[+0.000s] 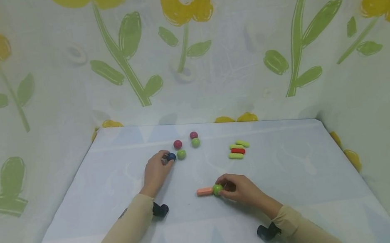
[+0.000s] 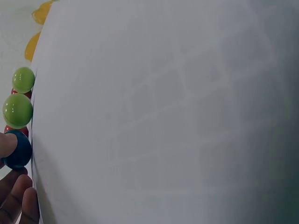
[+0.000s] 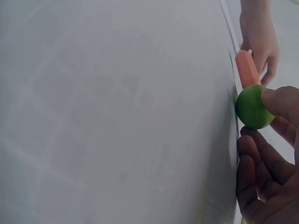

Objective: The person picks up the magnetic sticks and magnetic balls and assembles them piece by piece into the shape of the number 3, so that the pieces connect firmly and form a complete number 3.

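Note:
My left hand pinches a dark blue ball between thumb and fingers, low at the tabletop; the left wrist view shows the thumb on the blue ball. Just right of it lies a green ball. Nearer the front, my right hand holds another green ball by thumb and fingertips. An orange rod lies against the left side of that ball. In the right wrist view, the thumb presses on the green ball, and the ridged orange rod extends beyond it.
Two dark pink balls and another green ball lie behind the left hand. Several yellow-green rods and a red rod are grouped right of centre. A flowered curtain encloses the pale table.

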A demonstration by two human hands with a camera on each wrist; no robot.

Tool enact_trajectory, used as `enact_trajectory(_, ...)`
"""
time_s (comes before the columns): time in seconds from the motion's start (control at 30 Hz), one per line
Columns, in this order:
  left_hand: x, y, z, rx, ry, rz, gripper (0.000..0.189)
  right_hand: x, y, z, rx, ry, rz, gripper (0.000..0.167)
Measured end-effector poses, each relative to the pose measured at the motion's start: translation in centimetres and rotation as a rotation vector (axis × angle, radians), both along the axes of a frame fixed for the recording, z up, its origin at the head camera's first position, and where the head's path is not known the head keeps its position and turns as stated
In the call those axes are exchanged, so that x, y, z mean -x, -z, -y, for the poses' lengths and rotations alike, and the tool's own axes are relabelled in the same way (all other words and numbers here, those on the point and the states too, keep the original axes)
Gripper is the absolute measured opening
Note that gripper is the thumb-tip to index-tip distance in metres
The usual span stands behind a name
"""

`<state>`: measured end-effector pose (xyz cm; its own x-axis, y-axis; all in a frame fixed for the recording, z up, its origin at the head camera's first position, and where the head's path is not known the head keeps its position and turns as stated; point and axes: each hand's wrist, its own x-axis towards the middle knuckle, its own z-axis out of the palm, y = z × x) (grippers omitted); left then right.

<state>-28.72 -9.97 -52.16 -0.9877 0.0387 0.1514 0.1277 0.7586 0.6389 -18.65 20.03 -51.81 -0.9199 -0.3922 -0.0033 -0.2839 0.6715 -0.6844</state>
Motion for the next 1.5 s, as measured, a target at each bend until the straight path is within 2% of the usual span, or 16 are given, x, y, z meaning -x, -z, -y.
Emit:
enact_trajectory(0.33, -0.7, 0.0, 0.1, 0.002, 0.019, 0.006, 0.032, -0.1, 0.0, 0.1, -0.001, 0.0, -0.001, 0.023)
enact_trajectory(0.63, -1.8, 0.1, -0.1, -0.01, 0.043, 0.026, 0.031, -0.1, -0.2, 0.1, 0.0, 0.006, 0.005, 0.023)
enact_trajectory(1.1, -4.6, 0.3, -0.8, -0.046, 0.111, 0.036, 0.03, -0.1, -0.1, 0.0, 0.008, 0.002, 0.006, 0.022)
enact_trajectory(1.5, -6.9, 0.5, -1.5, -0.095, 0.22, 0.055, 0.027, 0.0, -0.1, -0.1, 0.014, 0.005, 0.001, 0.022)
